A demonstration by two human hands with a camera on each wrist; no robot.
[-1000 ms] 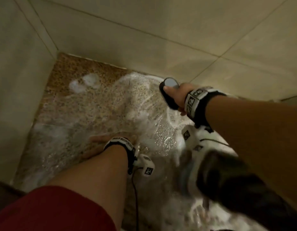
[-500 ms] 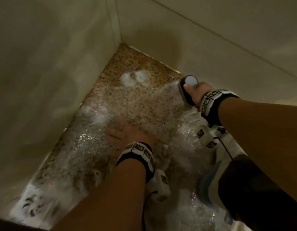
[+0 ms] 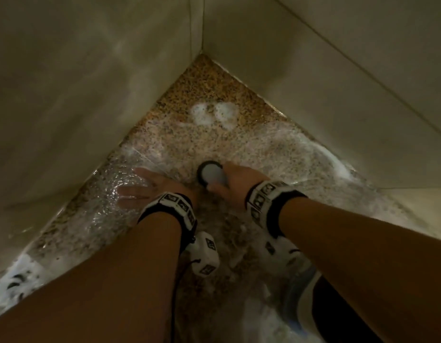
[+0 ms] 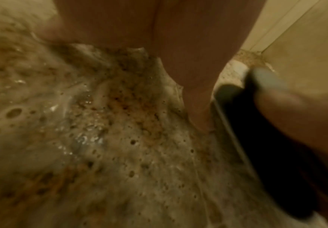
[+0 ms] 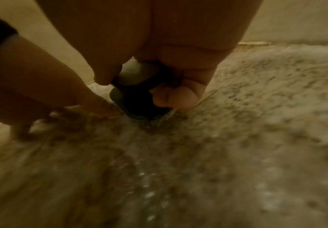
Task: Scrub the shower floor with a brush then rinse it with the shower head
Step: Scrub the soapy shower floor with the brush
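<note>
The speckled brown shower floor (image 3: 202,95) is wet and covered in white foam. My right hand (image 3: 235,180) grips a dark brush (image 3: 210,173) with a grey round top and holds it down on the floor near the middle; in the right wrist view the fingers curl round the brush (image 5: 139,101). My left hand (image 3: 145,188) lies flat on the foamy floor just left of the brush, fingers spread. The left wrist view shows my straight fingers (image 4: 194,86) on the soapy floor (image 4: 110,138) and the brush (image 4: 256,123) at the right. No shower head is in view.
Beige tiled walls (image 3: 90,82) meet in a corner at the top and close in the floor on the left and right. A patch of foam (image 3: 214,115) sits near the corner. A white and blue shoe (image 3: 301,293) and a dark trouser leg are at the bottom right.
My right hand has brought the brush from the right wall toward the middle, next to my left hand. The left hand has slid forward and left. My head view has swung toward the corner.
</note>
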